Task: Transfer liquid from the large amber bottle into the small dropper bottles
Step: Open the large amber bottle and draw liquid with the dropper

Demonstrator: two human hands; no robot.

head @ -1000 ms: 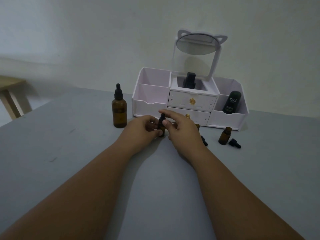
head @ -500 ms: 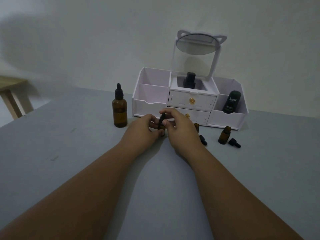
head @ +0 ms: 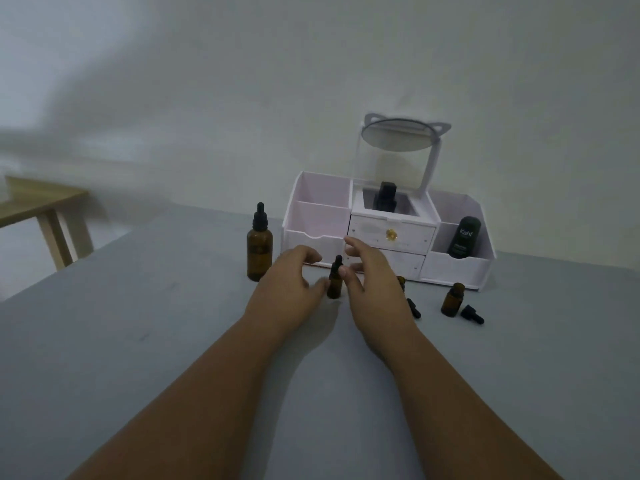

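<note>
Your two hands are on either side of a capped small dropper bottle [head: 334, 280], which stands upright on the grey desk [head: 138, 341] just in front of the white organizer [head: 457, 270]. Your left hand [head: 285, 289] has its fingers loosely curled with nothing inside them, and the thumb reaches toward the lower part of the little bottle; whether it touches the glass cannot be told. Your right hand [head: 375, 284] is spread wide, fingers straight and fanned toward the organizer's drawers, with only the thumb tip at the bottle's shoulder, so neither hand has a real hold on it. The large amber bottle [head: 259, 252] stands upright to the left of your left hand, its black dropper cap on, near the organizer's left end. To the right of your right hand, a second small amber bottle [head: 401, 281] peeks out from behind it, with a black dropper cap [head: 414, 308] lying on the desk just in front. Further right, an uncapped small bottle [head: 453, 300] stands upright with its own dropper cap [head: 471, 314] lying beside it. In the organizer, a dark Kahf bottle [head: 464, 237] sits in the right compartment, a black item [head: 386, 199] sits in the centre one, and a round mirror [head: 398, 135] is tilted above. A wooden table [head: 41, 209] shows at the far left.
</note>
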